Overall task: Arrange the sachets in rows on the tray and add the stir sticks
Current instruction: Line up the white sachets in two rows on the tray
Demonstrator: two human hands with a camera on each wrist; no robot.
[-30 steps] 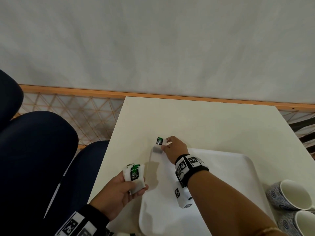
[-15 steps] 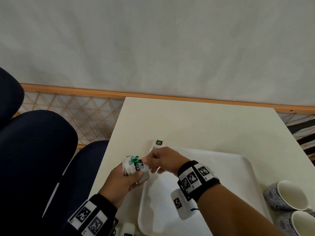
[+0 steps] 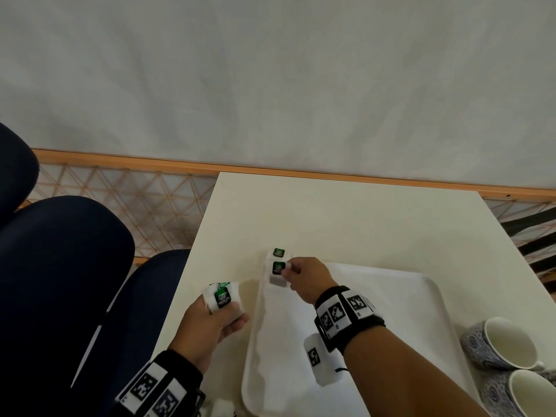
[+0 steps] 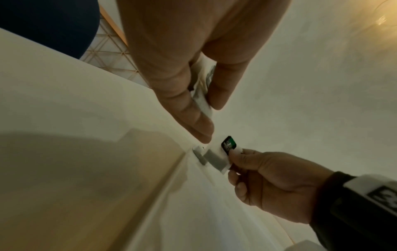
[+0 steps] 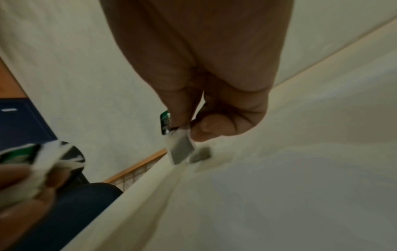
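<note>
Hands: right (image 3: 304, 278) pinches sachet (image 3: 278, 273), left (image 3: 210, 323) clutches sachets (image 3: 223, 299).

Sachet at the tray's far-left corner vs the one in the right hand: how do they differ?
1. The corner sachet lies free, with no hand on it; the held sachet is pinched by the right hand.
2. The corner sachet sits farther from the person; the held sachet is just nearer, over the tray.
3. The corner sachet lies flat; the held one hangs tilted in the wrist views.

Shared: white pouches with dark green tags.
</note>
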